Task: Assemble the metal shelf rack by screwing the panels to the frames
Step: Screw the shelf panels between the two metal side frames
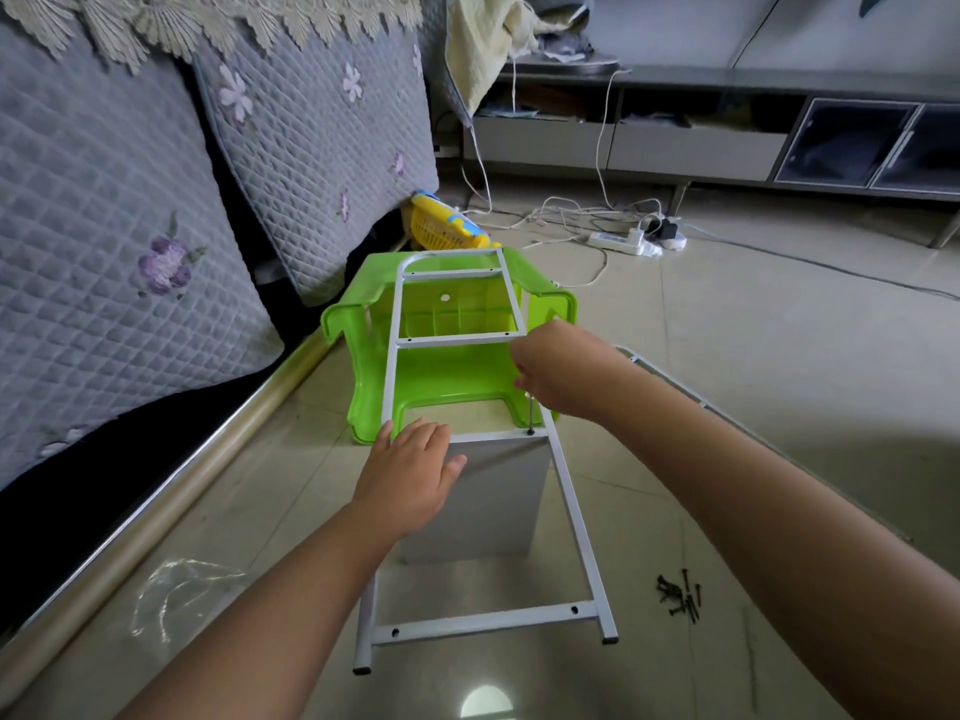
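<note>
Now, step: I am putting a screw through the white metal frame (563, 480) into the white panel (493, 501), at the corner on my right.
Frame: it lies flat like a ladder, with its far end propped on a green plastic stool (441, 376) and its feet near me on the tile floor (727, 356).
Panel: it stands on its edge under the frame, and its top touches one crossbar.
Right hand: my right hand (558, 374) pinches a thin tool (530, 415) that points straight down onto the screw (531, 431) in the crossbar. I think it is a screwdriver or a key, but my hand hides its top.
Left hand: my left hand (410, 472) lies flat with loose fingers on the panel's top edge and keeps it from tipping.
Spare screws: a small pile of black screws (680, 597) waits on the floor by the frame's right foot.
Next move: I think I must turn the tool until the screw sits tight, while I hold the panel lined up. Then the left corner hole needs a screw too.
</note>
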Motion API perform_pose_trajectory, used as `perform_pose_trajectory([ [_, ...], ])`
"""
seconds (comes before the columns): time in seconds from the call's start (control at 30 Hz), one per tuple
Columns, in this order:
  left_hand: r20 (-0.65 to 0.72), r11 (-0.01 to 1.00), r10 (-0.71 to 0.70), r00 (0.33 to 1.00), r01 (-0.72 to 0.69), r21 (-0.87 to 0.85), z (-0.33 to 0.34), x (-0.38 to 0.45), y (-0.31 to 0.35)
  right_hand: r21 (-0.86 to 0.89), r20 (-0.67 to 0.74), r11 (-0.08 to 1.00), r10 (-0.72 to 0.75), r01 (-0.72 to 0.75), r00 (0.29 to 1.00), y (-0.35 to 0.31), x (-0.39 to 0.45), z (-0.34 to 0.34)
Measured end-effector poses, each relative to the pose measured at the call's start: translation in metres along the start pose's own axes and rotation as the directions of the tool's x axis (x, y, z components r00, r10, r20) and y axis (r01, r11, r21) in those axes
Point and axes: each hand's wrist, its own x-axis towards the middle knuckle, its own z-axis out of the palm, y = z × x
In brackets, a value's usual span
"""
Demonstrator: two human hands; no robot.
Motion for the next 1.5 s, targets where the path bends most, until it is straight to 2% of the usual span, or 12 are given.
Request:
perform_pose_trajectory([
  [0.1,0.001,1.0,0.004,1.0,-0.004,0.005,-0.002,0.001,0.002,-0.109,0.023,0.994,-0.027,0.029,0.999,0.003,-0.001,-0.008],
  [0.27,-0.007,1.0,-0.002,1.0,0.002,-0.018,0.0,0.001,0.002,-0.086,-0.026,0.977,0.194,-0.195,0.981,-0.007,0.006,-0.003],
  [0.37,-0.01,1.0,0.001,1.0,-0.002,-0.024,0.0,-0.001,0.002,-0.079,-0.035,0.969,0.231,-0.233,0.972,-0.012,0.011,0.002],
  [0.5,-0.01,1.0,0.006,1.0,-0.006,-0.018,-0.003,-0.002,0.002,-0.203,-0.012,0.966,0.162,-0.161,0.987,-0.005,0.004,-0.002],
  [0.63,0.009,1.0,0.001,1.0,-0.001,0.002,-0.003,-0.001,0.002,-0.176,0.115,0.984,0.039,-0.018,0.993,0.01,-0.007,-0.004],
  [0.77,0.009,1.0,-0.006,1.0,0.006,-0.005,-0.003,-0.001,0.004,-0.243,0.11,0.967,-0.048,0.074,0.993,0.018,-0.008,-0.006],
  [0.9,0.004,1.0,-0.018,1.0,0.018,-0.016,-0.003,-0.002,0.005,-0.262,0.103,0.963,-0.032,0.059,0.994,0.011,-0.005,-0.007],
  [1.13,0.015,1.0,-0.026,1.0,0.026,-0.004,-0.004,-0.006,0.007,-0.216,0.109,0.968,0.153,-0.127,0.982,-0.007,0.0,-0.001],
  [1.2,0.021,1.0,-0.03,0.999,0.03,0.0,-0.005,-0.007,0.007,-0.229,0.112,0.969,0.123,-0.095,0.986,-0.007,-0.003,-0.004],
  [1.37,0.05,0.998,-0.049,0.998,0.05,-0.031,-0.007,-0.004,0.008,-0.233,0.216,0.97,-0.018,0.07,0.976,-0.001,-0.012,-0.009],
  [1.5,0.043,0.998,-0.046,0.998,0.048,-0.035,-0.007,-0.005,0.008,-0.231,0.154,0.969,-0.056,0.091,0.987,0.001,-0.013,-0.009],
])
